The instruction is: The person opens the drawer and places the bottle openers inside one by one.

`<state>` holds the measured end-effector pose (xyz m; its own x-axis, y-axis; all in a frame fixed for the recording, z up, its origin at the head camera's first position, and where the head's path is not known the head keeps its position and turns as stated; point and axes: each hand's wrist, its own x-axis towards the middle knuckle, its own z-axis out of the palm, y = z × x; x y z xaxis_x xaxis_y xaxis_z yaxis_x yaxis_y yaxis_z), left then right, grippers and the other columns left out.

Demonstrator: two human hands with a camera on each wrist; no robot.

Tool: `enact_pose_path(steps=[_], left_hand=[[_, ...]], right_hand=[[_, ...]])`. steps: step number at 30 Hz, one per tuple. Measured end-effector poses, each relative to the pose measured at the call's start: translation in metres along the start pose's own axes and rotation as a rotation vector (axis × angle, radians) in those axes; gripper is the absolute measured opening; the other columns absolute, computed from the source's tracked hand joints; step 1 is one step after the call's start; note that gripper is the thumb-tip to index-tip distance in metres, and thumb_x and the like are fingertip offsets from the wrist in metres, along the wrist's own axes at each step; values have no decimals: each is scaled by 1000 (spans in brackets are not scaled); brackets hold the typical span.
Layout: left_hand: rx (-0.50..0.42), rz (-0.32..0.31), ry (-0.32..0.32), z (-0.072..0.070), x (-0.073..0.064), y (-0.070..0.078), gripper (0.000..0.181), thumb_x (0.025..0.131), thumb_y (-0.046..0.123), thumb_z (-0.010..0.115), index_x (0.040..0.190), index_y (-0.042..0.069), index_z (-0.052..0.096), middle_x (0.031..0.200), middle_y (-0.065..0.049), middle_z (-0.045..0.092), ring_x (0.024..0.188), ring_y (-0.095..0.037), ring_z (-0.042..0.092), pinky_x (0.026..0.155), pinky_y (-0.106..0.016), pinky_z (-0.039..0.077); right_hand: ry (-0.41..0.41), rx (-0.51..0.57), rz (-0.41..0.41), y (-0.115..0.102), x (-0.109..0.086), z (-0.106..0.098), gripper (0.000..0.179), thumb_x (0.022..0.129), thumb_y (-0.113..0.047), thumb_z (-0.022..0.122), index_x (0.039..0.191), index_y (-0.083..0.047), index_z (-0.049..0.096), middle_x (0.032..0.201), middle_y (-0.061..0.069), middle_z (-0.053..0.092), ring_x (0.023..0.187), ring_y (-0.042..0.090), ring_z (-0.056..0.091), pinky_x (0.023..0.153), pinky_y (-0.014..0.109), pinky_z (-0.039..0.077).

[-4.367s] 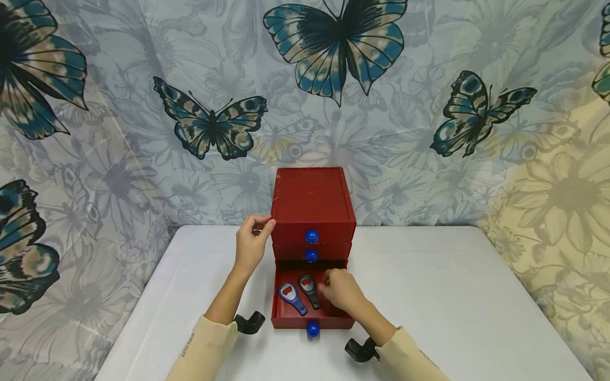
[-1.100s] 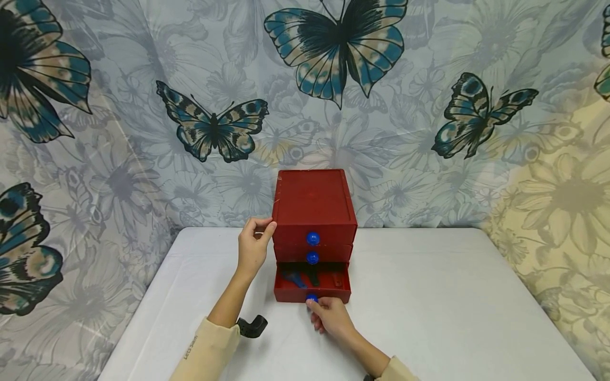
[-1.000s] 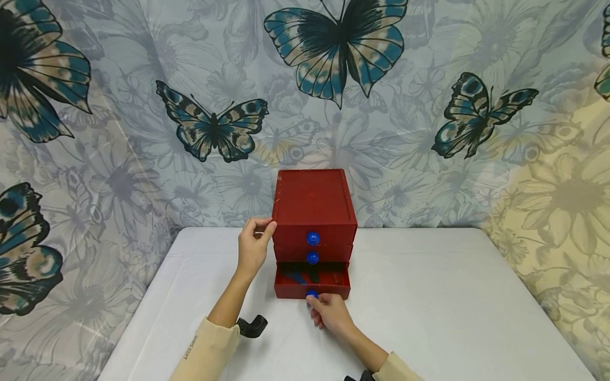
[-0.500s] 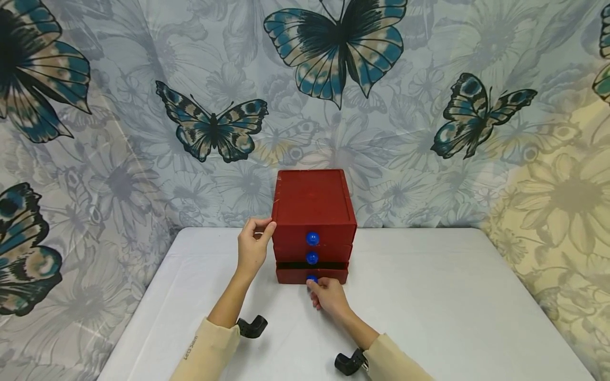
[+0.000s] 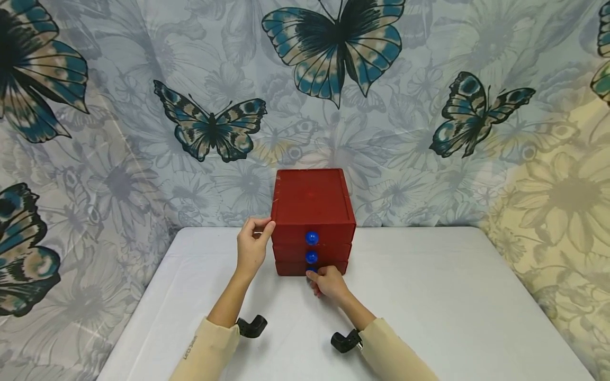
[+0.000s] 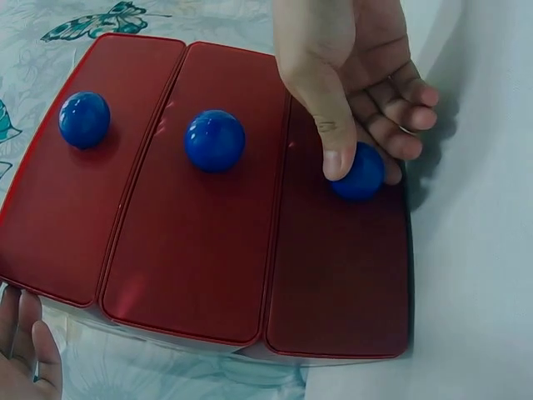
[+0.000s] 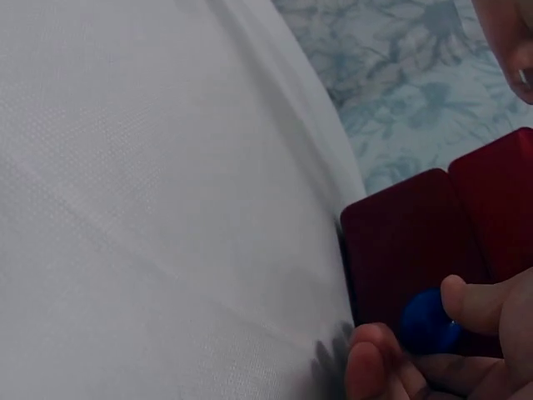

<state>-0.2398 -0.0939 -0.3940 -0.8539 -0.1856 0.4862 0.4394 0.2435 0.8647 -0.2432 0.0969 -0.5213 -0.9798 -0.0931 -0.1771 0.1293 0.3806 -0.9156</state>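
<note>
A red three-drawer cabinet [image 5: 312, 198] stands at the far middle of the table, all its drawer fronts flush. My right hand [image 5: 331, 284] pinches the bottom blue knob [image 6: 358, 179] between thumb and fingers, against the bottom drawer [image 6: 341, 283]. My left hand [image 5: 252, 246] rests its fingertips on the cabinet's upper left edge, fingers fairly straight. In the left wrist view its fingers [image 6: 25, 333] touch the side of the cabinet. The middle knob [image 6: 215, 142] and top knob [image 6: 84, 120] stand untouched. What lies inside the drawers is hidden.
A white cloth [image 5: 429, 307] covers the table around the cabinet. Right behind it hangs a butterfly-patterned backdrop [image 5: 381, 137]. A black wrist mount [image 5: 252, 326] juts from the left sleeve, another black mount [image 5: 345, 341] from the right.
Earlier my right hand was inside the pulled-out bottom drawer, beside a blue and a black round-headed tool. It then took the knob and slid the drawer in until flush. The left hand stayed put.
</note>
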Motion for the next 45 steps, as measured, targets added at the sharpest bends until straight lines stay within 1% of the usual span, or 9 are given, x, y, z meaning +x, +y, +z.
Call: enact_pose_path(steps=[3, 12, 15, 19, 21, 28, 33, 40, 45], left_hand=[[-2, -1, 0, 0, 0, 1, 19, 91, 4, 65, 101, -12, 64, 96, -27, 62, 80, 2, 54, 71, -14, 46], [20, -33, -27, -2, 3, -2, 17, 91, 5, 66, 98, -10, 63, 105, -25, 64, 79, 1, 56, 70, -14, 47], [14, -55, -50, -2, 4, -15, 18, 92, 9, 67, 98, -8, 64, 108, -23, 64, 82, -1, 56, 72, -15, 48], [6, -57, -64, -2, 5, -34, 20, 91, 15, 69, 97, -4, 66, 109, -19, 66, 83, -2, 58, 72, -15, 49], [6, -61, -70, -4, 5, -35, 21, 91, 17, 69, 96, -3, 66, 109, -18, 67, 83, -3, 59, 72, -15, 49], [10, -101, -107, -11, 1, 0, 19, 92, 5, 65, 98, -12, 63, 111, -27, 64, 81, 2, 58, 72, -13, 49], [-3, -98, -126, -10, 3, 5, 19, 92, 5, 65, 100, -13, 63, 111, -28, 64, 81, 2, 58, 72, -12, 49], [-12, -86, -115, -7, 5, 5, 19, 93, 6, 65, 98, -12, 63, 112, -27, 65, 81, 3, 58, 71, -13, 49], [6, -82, -88, -5, 3, 6, 19, 93, 7, 65, 97, -11, 63, 111, -26, 67, 80, 4, 58, 70, -14, 48]], right_hand=[[3, -25, -10, -1, 0, 1, 33, 95, -24, 63, 75, 2, 64, 57, 3, 58, 45, 10, 52, 46, 24, 46], [46, -170, -132, 3, -2, 3, 40, 95, -26, 62, 66, 1, 64, 52, 7, 57, 47, 10, 45, 47, 23, 34], [56, -192, -141, 5, -3, 3, 40, 95, -26, 62, 65, 0, 64, 50, 2, 54, 48, 10, 44, 47, 23, 32], [42, -178, -133, 9, -4, 3, 42, 95, -27, 62, 63, 0, 64, 47, -2, 51, 46, 10, 44, 46, 23, 32], [34, -167, -135, 11, -4, 4, 43, 95, -28, 62, 63, 1, 63, 46, -2, 50, 44, 10, 44, 45, 24, 32], [19, -154, -133, 11, -3, 10, 43, 96, -28, 60, 65, 1, 64, 47, 5, 56, 41, 9, 45, 43, 24, 36], [16, -149, -118, 9, -2, 7, 42, 97, -28, 60, 66, 1, 64, 47, 3, 55, 41, 9, 46, 44, 24, 36], [44, -171, -131, 6, -4, 3, 41, 97, -28, 59, 67, -1, 62, 50, 10, 59, 43, 10, 46, 45, 23, 34], [57, -181, -122, 6, -6, 3, 41, 97, -28, 60, 65, -2, 61, 47, 3, 54, 42, 10, 45, 45, 24, 34]])
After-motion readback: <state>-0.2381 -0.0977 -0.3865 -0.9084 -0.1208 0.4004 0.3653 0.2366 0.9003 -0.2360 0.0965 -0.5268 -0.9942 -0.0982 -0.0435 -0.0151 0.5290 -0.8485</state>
